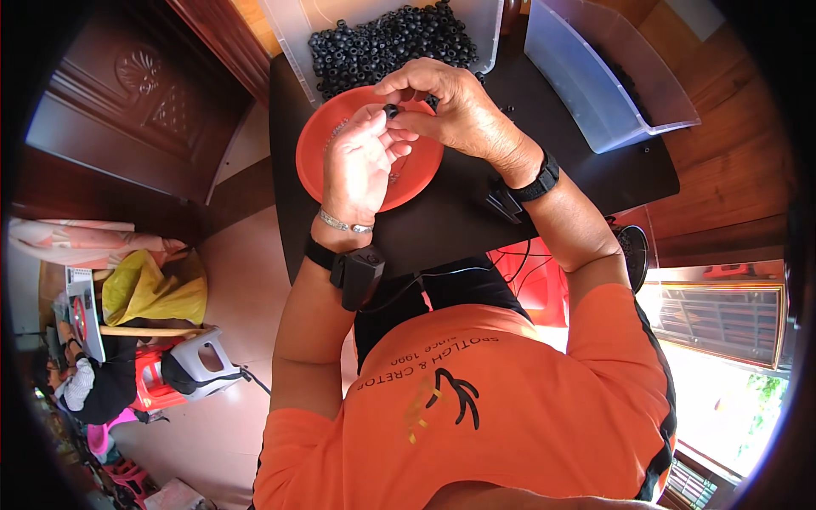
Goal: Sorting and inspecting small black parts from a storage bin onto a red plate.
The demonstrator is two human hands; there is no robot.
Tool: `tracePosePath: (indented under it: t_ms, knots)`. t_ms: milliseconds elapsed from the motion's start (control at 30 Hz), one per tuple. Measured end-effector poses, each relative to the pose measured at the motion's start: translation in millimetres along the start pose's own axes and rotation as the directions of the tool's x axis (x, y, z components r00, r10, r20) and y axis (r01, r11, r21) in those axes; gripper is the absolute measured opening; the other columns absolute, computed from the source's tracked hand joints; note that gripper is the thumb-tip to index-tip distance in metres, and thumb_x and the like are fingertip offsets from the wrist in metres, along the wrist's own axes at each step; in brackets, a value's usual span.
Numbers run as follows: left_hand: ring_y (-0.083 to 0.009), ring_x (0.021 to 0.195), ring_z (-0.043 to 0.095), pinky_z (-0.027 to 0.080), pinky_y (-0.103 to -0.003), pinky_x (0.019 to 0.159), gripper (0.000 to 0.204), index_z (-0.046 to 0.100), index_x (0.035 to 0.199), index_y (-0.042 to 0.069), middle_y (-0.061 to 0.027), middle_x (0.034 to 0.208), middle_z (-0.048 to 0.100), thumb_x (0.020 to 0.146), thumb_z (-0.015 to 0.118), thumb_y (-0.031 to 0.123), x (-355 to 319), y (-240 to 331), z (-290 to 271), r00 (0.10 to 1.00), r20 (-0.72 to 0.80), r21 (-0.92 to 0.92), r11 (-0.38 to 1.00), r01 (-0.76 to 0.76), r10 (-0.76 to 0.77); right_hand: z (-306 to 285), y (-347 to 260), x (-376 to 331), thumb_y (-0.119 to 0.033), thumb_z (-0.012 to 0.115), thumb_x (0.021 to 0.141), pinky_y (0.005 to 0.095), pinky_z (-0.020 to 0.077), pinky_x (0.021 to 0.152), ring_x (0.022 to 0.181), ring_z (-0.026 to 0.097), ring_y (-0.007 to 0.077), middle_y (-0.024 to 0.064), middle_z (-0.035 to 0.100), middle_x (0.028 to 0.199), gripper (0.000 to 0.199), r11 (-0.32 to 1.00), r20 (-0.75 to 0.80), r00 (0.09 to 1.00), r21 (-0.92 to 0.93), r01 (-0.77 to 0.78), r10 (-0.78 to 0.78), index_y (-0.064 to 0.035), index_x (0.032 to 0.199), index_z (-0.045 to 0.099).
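Over an orange-red bowl, my two hands meet at their fingertips. A small black ring-shaped piece is pinched between the fingers of my left hand, which is turned palm up. From the right, my right hand reaches in with curled fingers, its thumb at the same piece. Another dark piece shows by the right hand's fingers; whether it is held I cannot tell. Small pale, shiny bits lie in the bowl. Just beyond it, a clear plastic bin contains many black ring-shaped pieces.
Both bins and the bowl rest on a dark table. A second translucent bin stands at the right with dark pieces inside. A few loose black pieces lie between the bins. Near my right wrist is a black clip-like object.
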State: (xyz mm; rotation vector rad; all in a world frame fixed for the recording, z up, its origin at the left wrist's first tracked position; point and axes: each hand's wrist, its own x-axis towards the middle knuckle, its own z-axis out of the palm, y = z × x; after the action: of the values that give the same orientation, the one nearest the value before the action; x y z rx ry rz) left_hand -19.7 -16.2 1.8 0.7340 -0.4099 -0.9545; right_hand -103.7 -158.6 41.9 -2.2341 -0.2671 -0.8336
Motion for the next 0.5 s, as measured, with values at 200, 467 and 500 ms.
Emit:
tracePosePath:
  t_ms: [200, 467, 500]
  knots:
    - [-0.0185, 0.084, 0.059, 0.044, -0.030, 0.075, 0.022, 0.057, 0.105, 0.006, -0.0066, 0.095, 0.062, 0.088, 0.051, 0.018, 0, 0, 1, 1.000, 0.023, 0.017, 1.000, -0.020, 0.020, -2, -6, -1, -0.002, 0.074, 0.069, 0.0294, 0.0510, 0.079, 0.087, 0.062, 0.0179, 0.0048, 0.063, 0.095, 0.036, 1.000, 0.003, 1.000, -0.017, 0.002, -0.002, -0.0069, 0.103, 0.064]
    - [-0.0214, 0.088, 0.060, 0.044, -0.032, 0.077, 0.021, 0.058, 0.100, 0.004, -0.0085, 0.095, 0.061, 0.089, 0.052, 0.021, 6, 2, -15, 1.000, -0.008, -0.001, 1.000, -0.027, 0.027, -28, 10, 4, -0.005, 0.071, 0.075, 0.0286, 0.0493, 0.075, 0.085, 0.062, 0.0177, 0.0047, 0.064, 0.090, 0.018, 0.996, 0.010, 1.000, -0.093, 0.014, -0.013, -0.0042, 0.093, 0.067]
    - [-0.0217, 0.088, 0.060, 0.044, -0.032, 0.077, 0.021, 0.059, 0.098, 0.003, -0.0086, 0.094, 0.061, 0.090, 0.051, 0.021, 5, 5, -16, 0.999, -0.001, -0.035, 0.999, -0.034, 0.034, -34, 18, 2, -0.004, 0.069, 0.077, 0.0279, 0.0491, 0.073, 0.082, 0.062, 0.0172, 0.0044, 0.064, 0.088, 0.016, 0.992, -0.003, 0.997, -0.096, -0.082, 0.082, -0.0036, 0.093, 0.067]
